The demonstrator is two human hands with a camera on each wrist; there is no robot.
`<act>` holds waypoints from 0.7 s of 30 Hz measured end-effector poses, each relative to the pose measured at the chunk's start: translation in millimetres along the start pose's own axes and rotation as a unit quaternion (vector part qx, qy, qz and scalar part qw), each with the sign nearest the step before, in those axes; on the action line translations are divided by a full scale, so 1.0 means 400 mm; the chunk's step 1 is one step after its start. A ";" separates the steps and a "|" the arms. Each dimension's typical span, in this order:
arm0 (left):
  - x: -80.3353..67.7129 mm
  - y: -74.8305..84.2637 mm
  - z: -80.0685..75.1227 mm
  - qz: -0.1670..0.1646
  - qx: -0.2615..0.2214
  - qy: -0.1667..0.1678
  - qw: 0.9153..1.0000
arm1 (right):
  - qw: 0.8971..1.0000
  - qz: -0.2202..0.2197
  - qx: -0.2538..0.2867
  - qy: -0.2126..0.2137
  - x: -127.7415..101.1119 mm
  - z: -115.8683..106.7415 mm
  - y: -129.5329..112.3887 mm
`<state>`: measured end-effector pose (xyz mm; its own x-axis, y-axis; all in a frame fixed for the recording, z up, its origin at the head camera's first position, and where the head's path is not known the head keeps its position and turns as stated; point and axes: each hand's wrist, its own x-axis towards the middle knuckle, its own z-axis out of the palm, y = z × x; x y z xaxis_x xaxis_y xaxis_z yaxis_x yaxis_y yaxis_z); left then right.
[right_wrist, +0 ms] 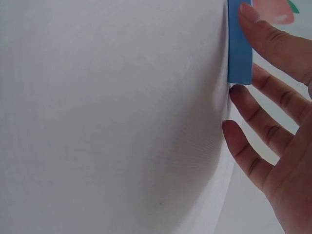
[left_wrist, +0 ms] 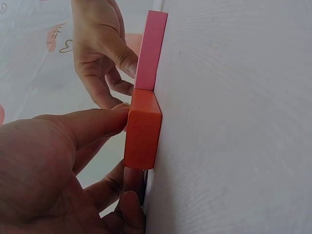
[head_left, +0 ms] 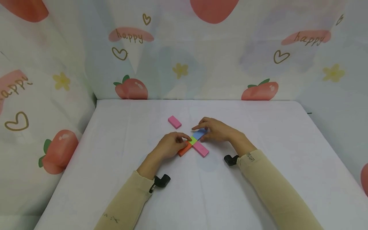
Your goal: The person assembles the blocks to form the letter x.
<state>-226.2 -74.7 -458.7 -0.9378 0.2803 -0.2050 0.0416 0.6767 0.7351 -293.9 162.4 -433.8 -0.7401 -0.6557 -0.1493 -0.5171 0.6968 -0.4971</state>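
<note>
Four flat blocks meet on the white table in an X shape in the head view. A lime-green block (head_left: 193, 140) forms the middle. My left hand (head_left: 172, 143) holds the orange block (left_wrist: 142, 139) at lower left, thumb on its top, index fingertip at the lime-green one. My right hand (head_left: 216, 130) is around the blue block (head_left: 199, 134) at upper right. In the right wrist view its thumb lies against the blue block's side, with other fingers around its end and far side. A pink block (head_left: 200, 149) points to the lower right, its inner end against the middle.
Another pink block (head_left: 174, 122) lies by itself beyond the left hand. The white-covered table (head_left: 195, 195) runs back to a patterned cloth (head_left: 212, 60) with printed fruit, flowers and hearts. A black wrist camera (head_left: 162, 181) sits at the left cuff, another (head_left: 231, 160) at the right.
</note>
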 end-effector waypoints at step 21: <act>-0.005 0.001 -0.003 0.006 0.005 0.004 1.000 | 0.998 0.027 0.034 0.053 -0.053 -0.007 -0.017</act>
<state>-224.8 -76.0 -457.2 -0.9399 0.2829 -0.1913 0.0559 0.6801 0.7309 -276.1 172.3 -424.8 -0.8086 -0.5817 -0.0881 -0.4482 0.7061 -0.5482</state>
